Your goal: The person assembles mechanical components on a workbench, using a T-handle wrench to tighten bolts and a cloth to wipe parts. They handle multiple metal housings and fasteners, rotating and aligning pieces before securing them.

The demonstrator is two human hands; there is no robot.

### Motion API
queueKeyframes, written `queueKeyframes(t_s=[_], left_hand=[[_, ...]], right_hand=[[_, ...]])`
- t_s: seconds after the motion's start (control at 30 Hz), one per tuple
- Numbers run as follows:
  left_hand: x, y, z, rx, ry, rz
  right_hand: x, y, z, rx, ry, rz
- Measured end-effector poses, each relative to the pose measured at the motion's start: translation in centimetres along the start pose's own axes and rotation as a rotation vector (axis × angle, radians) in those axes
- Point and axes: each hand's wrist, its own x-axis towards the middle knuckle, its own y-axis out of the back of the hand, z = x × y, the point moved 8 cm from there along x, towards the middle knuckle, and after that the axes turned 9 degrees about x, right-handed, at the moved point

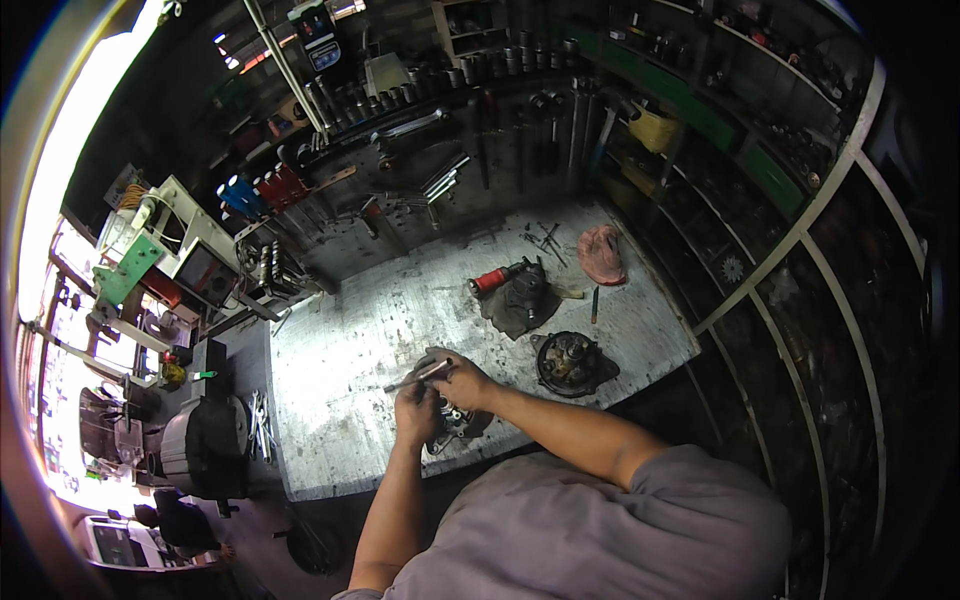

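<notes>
My left hand [415,408] and my right hand [462,380] meet over a small dark metal engine part [458,425] at the near edge of the steel workbench [350,340]. A thin metal tool [418,376] pokes out to the left between the two hands; my right hand grips its near end and my left hand sits just under it, pressed on the part. The hands hide most of the part.
A round dark housing [570,362] lies right of my hands. Farther back sit a dark casing [520,298] with a red-handled tool [497,278], a green pen [594,304] and a pink rag [602,253]. Wrenches [260,425] lie off the bench's left edge. Tool racks and shelves line the back and right.
</notes>
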Motion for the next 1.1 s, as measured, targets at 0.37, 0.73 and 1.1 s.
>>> queueKeyframes(t_s=[0.37, 0.73, 1.1], left_hand=[[0.3, 0.3, 0.5, 0.044, -0.195, 0.063], [-0.7, 0.7, 3.1, 0.190, -0.333, 0.150], [-1.6, 1.1, 4.4, 0.297, -0.291, 0.162]], right_hand=[[0.2, 0.0, -0.1, -0.112, 0.009, -0.048], [0.3, 0.7, -1.4, -0.095, 0.026, 0.009], [1.9, 2.6, -8.3, -0.296, 0.041, -0.113]])
